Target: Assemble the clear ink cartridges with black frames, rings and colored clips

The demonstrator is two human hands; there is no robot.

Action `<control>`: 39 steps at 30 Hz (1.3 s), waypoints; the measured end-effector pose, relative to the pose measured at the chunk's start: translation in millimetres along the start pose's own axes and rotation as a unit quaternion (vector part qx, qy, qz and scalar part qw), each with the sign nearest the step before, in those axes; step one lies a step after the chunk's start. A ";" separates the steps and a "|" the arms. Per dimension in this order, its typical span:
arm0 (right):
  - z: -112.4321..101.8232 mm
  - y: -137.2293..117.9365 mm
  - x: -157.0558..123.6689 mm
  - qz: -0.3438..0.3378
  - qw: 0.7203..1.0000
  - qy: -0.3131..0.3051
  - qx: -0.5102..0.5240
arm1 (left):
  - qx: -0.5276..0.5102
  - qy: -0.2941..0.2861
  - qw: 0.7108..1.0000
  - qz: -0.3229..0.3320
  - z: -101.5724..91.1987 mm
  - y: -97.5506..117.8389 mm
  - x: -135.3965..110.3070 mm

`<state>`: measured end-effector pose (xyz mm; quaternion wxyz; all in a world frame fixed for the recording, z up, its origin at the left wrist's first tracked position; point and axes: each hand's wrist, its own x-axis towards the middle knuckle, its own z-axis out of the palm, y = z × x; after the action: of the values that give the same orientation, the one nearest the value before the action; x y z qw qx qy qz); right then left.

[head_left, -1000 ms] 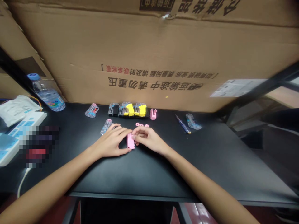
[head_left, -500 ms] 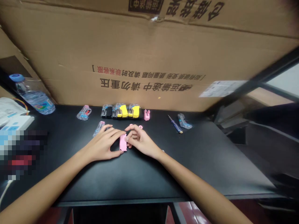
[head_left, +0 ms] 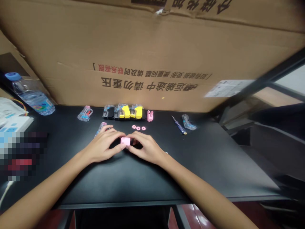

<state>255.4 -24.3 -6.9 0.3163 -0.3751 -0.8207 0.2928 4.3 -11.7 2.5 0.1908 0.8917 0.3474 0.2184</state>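
Note:
A small pink plastic part (head_left: 125,141) is pinched between both hands over the black table (head_left: 124,181). My left hand (head_left: 102,146) grips its left side with thumb and fingers. From the other side my right hand (head_left: 145,147) closes its thumb and index finger on it; the remaining fingers are partly hidden. Just beyond the hands lie three pink rings (head_left: 138,128). A clear plastic piece with a pink end (head_left: 100,128) is partly covered by my left hand. Farther back stands a pink pronged part (head_left: 150,115).
Along the back are clear-and-black pieces (head_left: 109,112), some with yellow parts (head_left: 138,112), and a clear piece with pink and red (head_left: 85,114). A screwdriver (head_left: 179,125) and a clear bent piece (head_left: 189,122) lie right. A water bottle (head_left: 35,98) stands left; a cardboard box (head_left: 143,44) walls the back.
The pink part has been turned, so a shorter face now shows. My right thumb and index finger have closed on its right side, and the three rings have come into fuller view.

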 end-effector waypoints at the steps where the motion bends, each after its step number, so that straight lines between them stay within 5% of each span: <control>1: 1.0 0.2 1.0 0.029 0.999 0.006 0.024 | 0.004 0.007 1.000 -0.001 0.3 0.1 0.1; 5: 1.7 -0.4 5.7 0.132 0.980 -0.013 0.150 | 0.032 0.030 0.999 0.029 0.3 0.2 0.5; 10: -0.3 -3.6 7.5 0.157 0.968 -0.039 0.190 | 0.036 0.045 0.997 0.051 -0.8 -0.8 0.8; 13: -4.0 0.2 7.6 0.125 0.985 -0.015 0.120 | 0.037 0.049 0.997 0.043 -1.5 -0.3 1.3; 17: -17.0 18.0 7.2 0.052 0.992 0.097 -0.060 | 0.055 0.049 0.997 0.028 -2.7 0.5 2.9; 20: -31.3 37.0 5.5 0.081 0.974 0.125 -0.172 | 0.064 0.048 0.997 0.014 -2.6 -0.5 3.6; 23: -43.5 52.8 4.2 0.142 0.964 0.085 -0.209 | 0.069 0.048 0.996 0.003 -1.9 -2.3 3.5; 33: -44.3 33.6 4.8 0.144 0.986 -0.080 -0.002 | 0.066 0.048 0.996 -0.020 -0.6 -4.3 3.8; 39: -18.7 19.0 5.4 0.113 0.986 -0.033 0.117 | 0.069 0.048 0.996 -0.012 -0.4 -4.2 3.6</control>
<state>274.6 -5.1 -7.2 0.2960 -0.4163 -0.7427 0.4329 4.2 -6.2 1.7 0.1150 0.8869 0.3813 0.2343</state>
